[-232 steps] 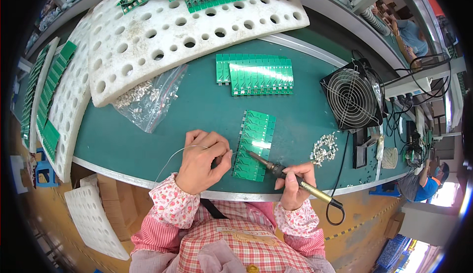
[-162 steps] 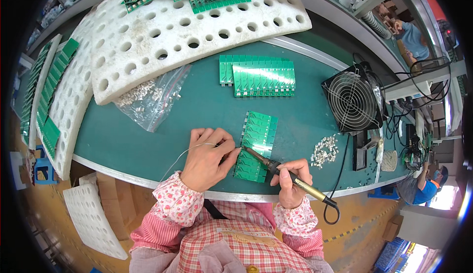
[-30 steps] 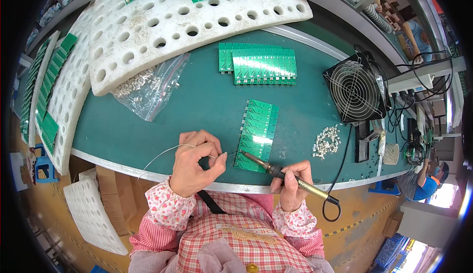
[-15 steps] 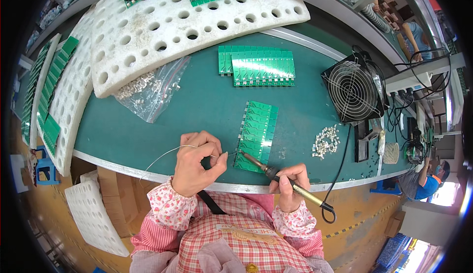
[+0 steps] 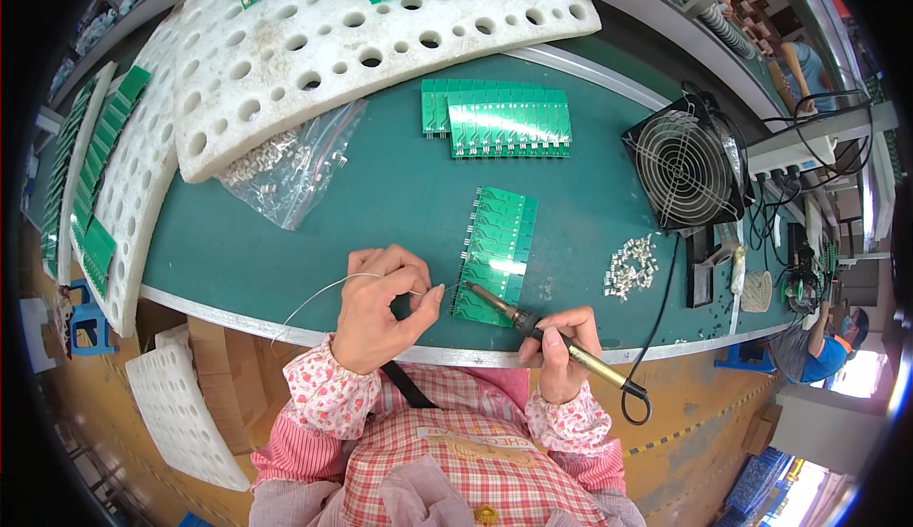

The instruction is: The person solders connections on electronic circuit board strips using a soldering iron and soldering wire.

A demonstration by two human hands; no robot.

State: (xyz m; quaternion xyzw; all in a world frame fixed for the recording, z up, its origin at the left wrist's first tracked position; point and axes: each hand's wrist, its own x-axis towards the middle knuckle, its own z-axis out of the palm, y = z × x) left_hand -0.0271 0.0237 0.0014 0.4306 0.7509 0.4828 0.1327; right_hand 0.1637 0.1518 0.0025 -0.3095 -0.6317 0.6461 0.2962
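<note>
My left hand (image 5: pixel 378 306) pinches a thin solder wire (image 5: pixel 314 297) that loops off to the left, its end reaching toward the near left corner of a green circuit board panel (image 5: pixel 498 251) lying on the green table (image 5: pixel 399 185). My right hand (image 5: pixel 561 354) grips a soldering iron (image 5: pixel 533 322) like a pen. The iron's tip rests at the panel's near left edge, beside the wire's end. The iron's black cord (image 5: pixel 656 337) curls away to the right.
More green board panels (image 5: pixel 499 120) lie farther back. A clear bag of small metal parts (image 5: pixel 290 161) sits left, a loose pile of parts (image 5: pixel 632 265) right. A black fan (image 5: pixel 683 167) stands at the right. White perforated foam trays (image 5: pixel 314 42) hold boards behind. Other people work at the far right.
The board panel has been shifted and turned slightly over the frames. My left hand has brought the wire to the panel's near corner, and the iron tip now meets it there.
</note>
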